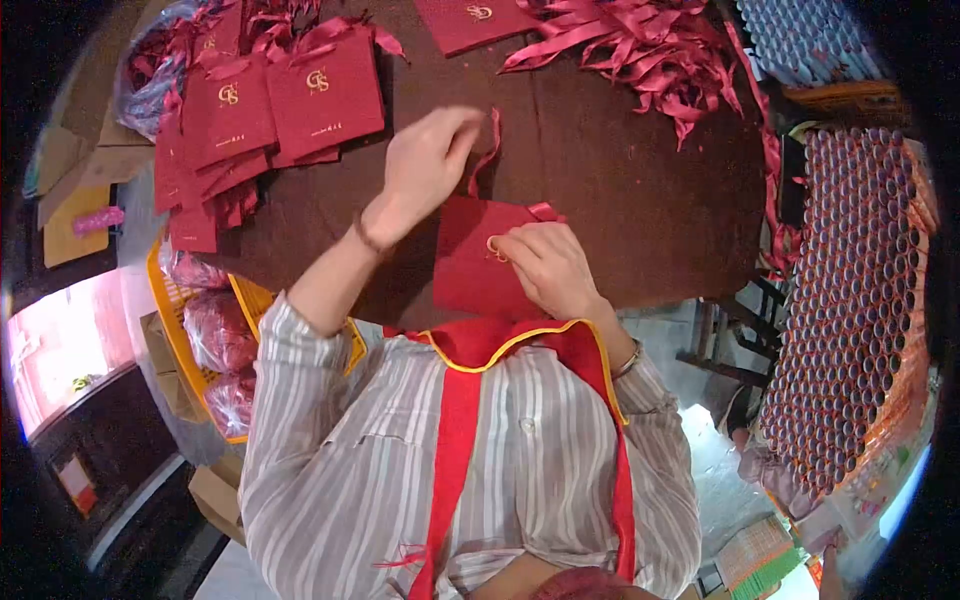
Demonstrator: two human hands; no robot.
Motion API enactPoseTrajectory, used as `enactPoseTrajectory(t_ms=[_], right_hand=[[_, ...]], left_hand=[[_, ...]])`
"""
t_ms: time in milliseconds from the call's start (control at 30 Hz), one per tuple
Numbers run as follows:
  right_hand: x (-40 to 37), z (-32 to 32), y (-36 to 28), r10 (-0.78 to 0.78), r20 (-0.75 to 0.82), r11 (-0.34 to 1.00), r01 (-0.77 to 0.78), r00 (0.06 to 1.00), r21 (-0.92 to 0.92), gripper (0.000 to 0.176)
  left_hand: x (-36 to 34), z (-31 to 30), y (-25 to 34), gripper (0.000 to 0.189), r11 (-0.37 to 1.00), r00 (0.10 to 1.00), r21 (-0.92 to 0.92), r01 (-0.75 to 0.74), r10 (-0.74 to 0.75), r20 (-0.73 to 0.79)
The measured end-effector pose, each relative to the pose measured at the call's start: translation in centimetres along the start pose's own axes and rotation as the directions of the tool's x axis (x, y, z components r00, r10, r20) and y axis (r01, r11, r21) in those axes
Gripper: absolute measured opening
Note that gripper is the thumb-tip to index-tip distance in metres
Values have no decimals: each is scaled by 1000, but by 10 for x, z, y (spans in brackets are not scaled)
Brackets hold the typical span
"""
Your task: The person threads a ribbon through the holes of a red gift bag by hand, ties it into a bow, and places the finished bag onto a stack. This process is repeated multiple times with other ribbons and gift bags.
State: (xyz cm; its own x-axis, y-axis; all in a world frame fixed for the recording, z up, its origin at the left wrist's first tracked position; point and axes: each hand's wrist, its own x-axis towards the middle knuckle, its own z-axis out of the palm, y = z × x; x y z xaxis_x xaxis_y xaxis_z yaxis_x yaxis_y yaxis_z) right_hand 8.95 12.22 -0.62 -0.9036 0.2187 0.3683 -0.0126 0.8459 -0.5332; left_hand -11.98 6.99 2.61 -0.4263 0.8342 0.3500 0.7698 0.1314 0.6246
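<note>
A flat dark red gift bag [462, 250] with a gold logo lies at the table's near edge, in front of my body. My right hand [555, 265] rests on it, fingers bunched and pressed on its face beside the logo, partly covering it. Above the bag, my left hand [430, 160] is raised with its fingers closed, slightly blurred. A narrow red ribbon [488, 160] runs from the bag's top edge up to these fingertips. Another short piece of ribbon [542, 211] shows at the bag's top, near my right hand.
Stacked red gift bags [325, 100] with ribbons fill the table's left side. Loose red ribbons [640, 50] are heaped at the far right, near another bag [475, 25]. A yellow crate [240, 345] with plastic-wrapped bundles stands left; many small round-topped items [850, 290] stand in rows at right.
</note>
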Motion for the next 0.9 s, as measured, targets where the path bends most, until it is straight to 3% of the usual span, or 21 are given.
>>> enactPoseTrajectory(t_ms=[67,100,133,200,267,333,400,467,500,533,567,600,667,700,767,800,867,900], right_hand=[[-3,-3,1,3,-14,999,-2,1000,40,29],[-4,-5,0,13,-64,999,-16,998,-39,30],[-4,-7,-1,20,-114,993,-33,993,-116,30],[-2,-17,-1,52,-126,974,-79,991,-212,34],[0,-20,-1,306,-194,903,-348,932,-252,37],[-4,-23,10,366,-131,904,-385,921,-184,40],[-8,-18,21,496,-149,852,-445,856,277,41],[-12,-15,33,558,-65,787,-503,827,359,42],[-11,-15,35,651,4,618,-534,759,577,40],[-4,-19,33,717,100,401,-526,689,750,38],[0,-31,29,746,209,213,-524,633,825,35],[1,-30,36,748,230,169,-514,623,841,36],[-2,-29,48,685,336,-78,-393,646,916,43],[2,-29,45,681,340,-81,-394,649,915,43],[13,-34,37,647,210,-233,-73,733,970,50],[17,-32,33,643,218,-238,-79,734,968,50],[23,-25,27,692,-90,149,-20,717,989,55],[26,-20,26,709,-166,330,-115,685,937,53]], left_hand=[[44,20,-9,16,992,996,101,-75,79,-33],[64,31,-15,18,979,992,164,-124,128,-14],[79,43,-15,18,978,991,162,-131,136,-17],[101,64,-17,21,903,997,424,-73,58,49],[109,81,-32,23,882,995,465,-79,43,89],[114,82,-30,25,858,991,506,-88,26,129],[116,71,-29,28,931,959,352,100,-184,214],[111,57,-31,31,930,931,335,151,-247,268],[105,56,-48,30,966,918,-19,257,-238,316],[102,41,-41,30,866,911,-364,344,-213,353],[91,22,-33,28,645,851,-583,493,-218,478],[83,4,-24,28,647,849,-578,497,-227,476],[70,-29,-21,30,423,787,-685,592,-122,605],[64,-44,-22,30,424,787,-684,593,-128,603],[50,-69,-25,35,264,836,-813,519,38,547],[43,-81,-18,35,262,838,-814,519,30,544],[28,-107,-1,36,306,947,-901,307,-5,321],[22,-121,4,34,343,969,-916,210,51,242]])
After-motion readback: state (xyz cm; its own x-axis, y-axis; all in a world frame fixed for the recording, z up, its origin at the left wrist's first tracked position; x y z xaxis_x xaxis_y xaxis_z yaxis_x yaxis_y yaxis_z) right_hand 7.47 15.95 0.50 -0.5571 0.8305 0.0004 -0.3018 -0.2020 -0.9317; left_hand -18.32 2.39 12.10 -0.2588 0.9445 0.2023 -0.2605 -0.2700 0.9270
